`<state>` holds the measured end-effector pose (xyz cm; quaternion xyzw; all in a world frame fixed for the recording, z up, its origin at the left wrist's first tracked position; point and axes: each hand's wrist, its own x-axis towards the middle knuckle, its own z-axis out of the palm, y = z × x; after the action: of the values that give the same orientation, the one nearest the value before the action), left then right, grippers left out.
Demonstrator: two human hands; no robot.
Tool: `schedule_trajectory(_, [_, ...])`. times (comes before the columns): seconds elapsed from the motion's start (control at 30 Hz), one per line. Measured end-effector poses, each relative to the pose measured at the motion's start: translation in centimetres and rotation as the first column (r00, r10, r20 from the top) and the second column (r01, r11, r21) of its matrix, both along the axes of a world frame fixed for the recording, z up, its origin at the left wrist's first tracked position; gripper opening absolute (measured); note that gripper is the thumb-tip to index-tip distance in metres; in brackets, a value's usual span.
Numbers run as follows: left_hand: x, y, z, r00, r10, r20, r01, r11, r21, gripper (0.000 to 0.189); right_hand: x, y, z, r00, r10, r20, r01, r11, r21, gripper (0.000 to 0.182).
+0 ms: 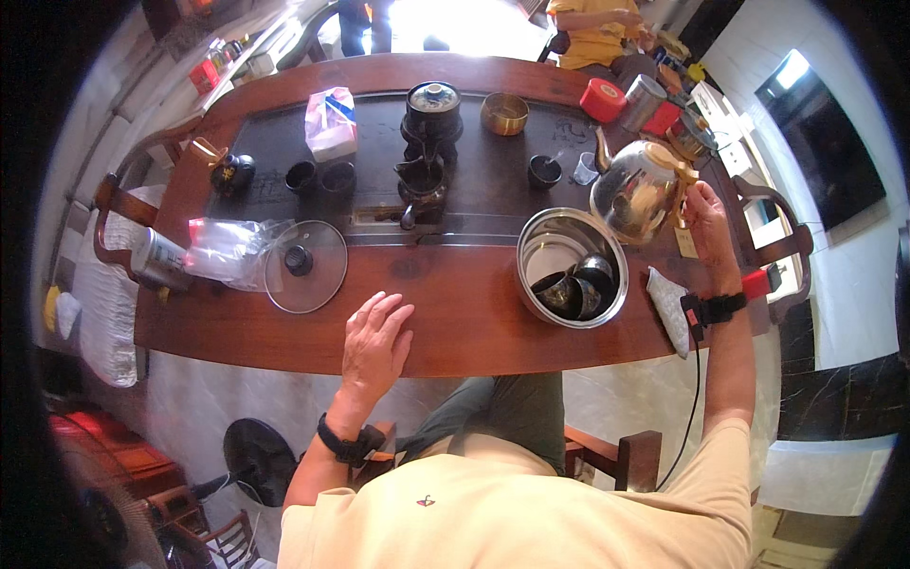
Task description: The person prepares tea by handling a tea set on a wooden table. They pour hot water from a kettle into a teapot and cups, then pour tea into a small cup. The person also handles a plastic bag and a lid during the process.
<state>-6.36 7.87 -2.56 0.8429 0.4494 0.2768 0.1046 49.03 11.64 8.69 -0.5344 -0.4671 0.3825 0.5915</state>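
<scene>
My right hand [712, 226] grips the light-coloured handle of a shiny metal kettle [629, 190], held tilted beside a stainless steel pot [527, 281]. The kettle's spout points up and away to the left. Inside the pot lie several dark cups [557, 294] tumbled together. A paper tag [685, 242] hangs below the handle. My left hand [375, 340] holds nothing and is over the table's front edge, fingers slightly apart. Nearest to it is a glass lid [317, 283] with a black knob, lying on the wooden table [455, 299].
A dark tea tray [483, 185] carries black cups [338, 178], a lidded tea set piece [434, 107], a brass bowl [505, 114] and a tissue pack [331, 124]. Left are plastic bags [227, 249] and a can [160, 257]. A person [597, 32] sits across the table.
</scene>
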Motion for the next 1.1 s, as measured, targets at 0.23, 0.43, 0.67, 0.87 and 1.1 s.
schedule_trajectory(0.23, [0.8, 3.1, 5.5, 0.958, -0.110, 0.264, 0.208, 0.901, -0.381, 0.037, 4.9, -0.6, -1.0, 0.955, -0.193, -0.225, 0.249, 0.935, 0.253, 0.015])
schedule_trajectory(0.43, [8.6, 8.9, 10.5, 0.888, -0.314, 0.337, 0.399, 0.890, -0.222, 0.038, 11.2, -1.0, -1.6, 0.865, -0.477, -0.156, 0.502, 0.827, 0.252, 0.015])
schedule_trajectory(0.67, [19.9, 19.1, 6.6, 0.929, -0.348, 0.130, 0.371, 0.855, -0.363, 0.086, 19.3, -0.7, -6.8, 0.692, -0.708, -0.141, 0.716, 0.648, 0.260, 0.015])
schedule_trajectory(0.87, [25.1, 23.5, 3.0, 0.940, -0.341, 0.030, 0.333, 0.890, -0.312, 0.107, 22.0, -0.9, -10.1, 0.643, -0.754, -0.136, 0.761, 0.608, 0.226, 0.014])
schedule_trajectory(1.1, [26.2, 27.0, -0.7, 0.906, -0.414, 0.084, 0.418, 0.849, -0.324, 0.099, 19.3, 0.3, -10.3, 0.643, -0.759, -0.101, 0.755, 0.605, 0.254, 0.015])
